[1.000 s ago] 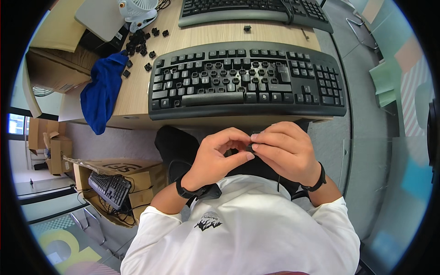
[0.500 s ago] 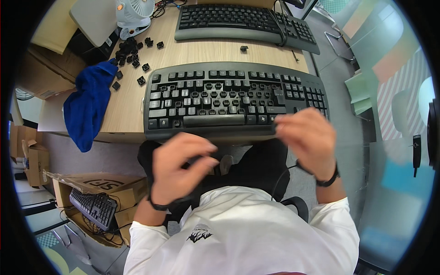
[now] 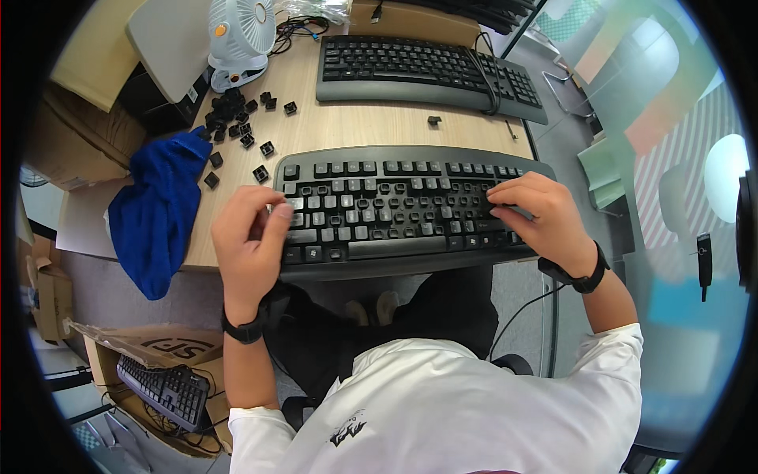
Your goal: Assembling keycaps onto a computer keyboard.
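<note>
A black keyboard [image 3: 379, 156] lies near the table's front edge. Many of its middle keys lack caps, so dark square sockets show between the remaining keycaps. At its left end, my left hand [image 3: 249, 237] curls around the edge, thumb on top; the undersides of the fingers are hidden. Over the keyboard's right part is my right hand [image 3: 541, 207], thumb and forefinger drawn close together at the sockets beside the large enter key. Whatever sits between those fingertips is too small to make out. Loose black keycaps [image 3: 229, 107] are heaped and scattered beyond the left end.
Behind lies a second black keyboard [image 3: 418, 67] with its cable across it. One keycap [image 3: 434, 121] sits between the keyboards. A blue cloth [image 3: 158, 213] hangs over the table edge, near a white fan [image 3: 237, 39]. A cardboard box [image 3: 150, 340] on the floor holds another keyboard [image 3: 170, 387].
My left hand has moved from in front of the keyboard to its left end. My right hand has gone forward over the keys. The whole table scene sits lower in view.
</note>
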Available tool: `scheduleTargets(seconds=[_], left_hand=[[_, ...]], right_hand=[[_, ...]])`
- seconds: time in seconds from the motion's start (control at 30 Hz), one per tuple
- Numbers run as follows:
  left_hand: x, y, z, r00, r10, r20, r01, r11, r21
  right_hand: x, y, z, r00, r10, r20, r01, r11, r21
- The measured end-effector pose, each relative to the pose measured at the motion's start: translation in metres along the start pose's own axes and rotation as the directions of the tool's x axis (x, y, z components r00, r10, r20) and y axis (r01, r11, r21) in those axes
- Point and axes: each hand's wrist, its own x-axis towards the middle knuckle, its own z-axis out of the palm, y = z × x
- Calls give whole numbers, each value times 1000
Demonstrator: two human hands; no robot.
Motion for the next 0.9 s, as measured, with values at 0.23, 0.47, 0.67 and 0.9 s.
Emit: scheduleTargets(seconds=[0.23, 0.47, 0.67, 0.9], left_hand=[[4, 2, 3, 999, 22, 47, -29, 987, 160], [1, 2, 4, 999, -27, -24, 31, 986, 166], [1, -1, 5, 999, -43, -28, 47, 981, 186], [3, 2, 6, 998, -58, -37, 64, 977, 204]], right_hand=[[2, 5, -5, 996, 92, -22, -91, 995, 47], [1, 2, -7, 988, 157, -10, -152, 968, 198], [10, 5, -6, 980, 197, 9, -191, 941, 280], [8, 10, 16, 992, 95, 86, -117, 943, 313]])
